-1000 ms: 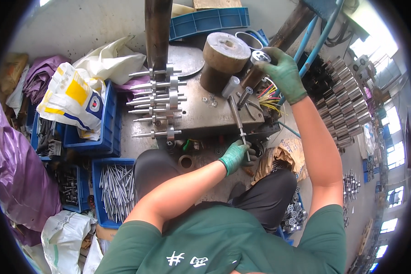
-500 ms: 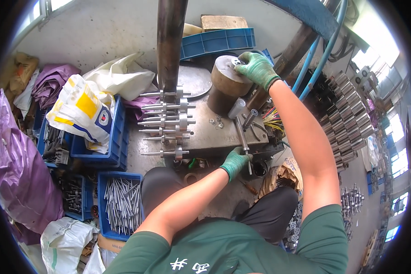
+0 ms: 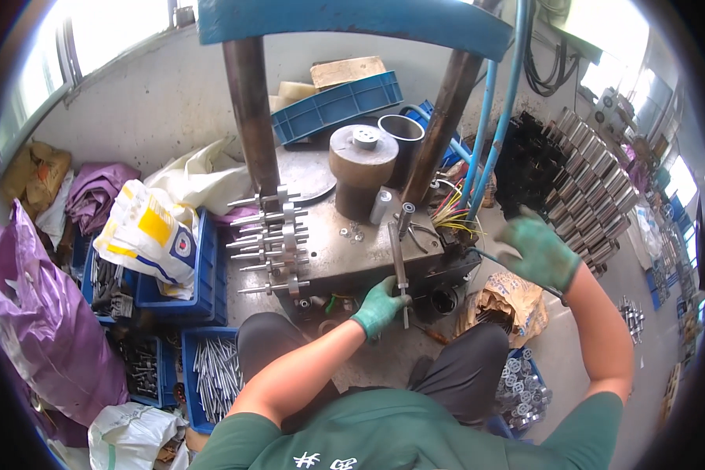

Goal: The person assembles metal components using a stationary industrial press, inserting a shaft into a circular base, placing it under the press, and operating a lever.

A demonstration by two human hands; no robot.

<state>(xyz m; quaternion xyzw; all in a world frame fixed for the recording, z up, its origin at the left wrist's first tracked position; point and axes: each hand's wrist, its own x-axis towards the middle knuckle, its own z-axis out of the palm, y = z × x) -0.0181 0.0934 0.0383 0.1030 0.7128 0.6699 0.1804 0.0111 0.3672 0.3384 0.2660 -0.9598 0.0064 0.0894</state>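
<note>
My left hand (image 3: 380, 308), in a green glove, is closed around the lower part of a metal shaft (image 3: 397, 254) at the front edge of the press table. The shaft's thicker upper end leans over the table. My right hand (image 3: 539, 252), also gloved, hangs off to the right of the table, blurred, with fingers apart and nothing visible in it. A small round metal piece with holes (image 3: 365, 138) sits on top of the thick steel cylinder (image 3: 363, 166). Beside the cylinder are a light metal sleeve (image 3: 381, 207), a darker tube (image 3: 406, 219) and several small nuts (image 3: 352, 233).
Shafts with rotors (image 3: 278, 243) line the table's left edge. Two steel columns and a blue crossbeam (image 3: 352, 22) frame the press. A blue bin of rods (image 3: 215, 368) is at lower left; a bin of round metal parts (image 3: 523, 392) is at lower right. Stacked metal cylinders (image 3: 591, 184) stand right.
My right hand has left the small metal piece on the cylinder and moved right and nearer. My left hand still grips the shaft. The head view has tilted up, showing the crossbeam.
</note>
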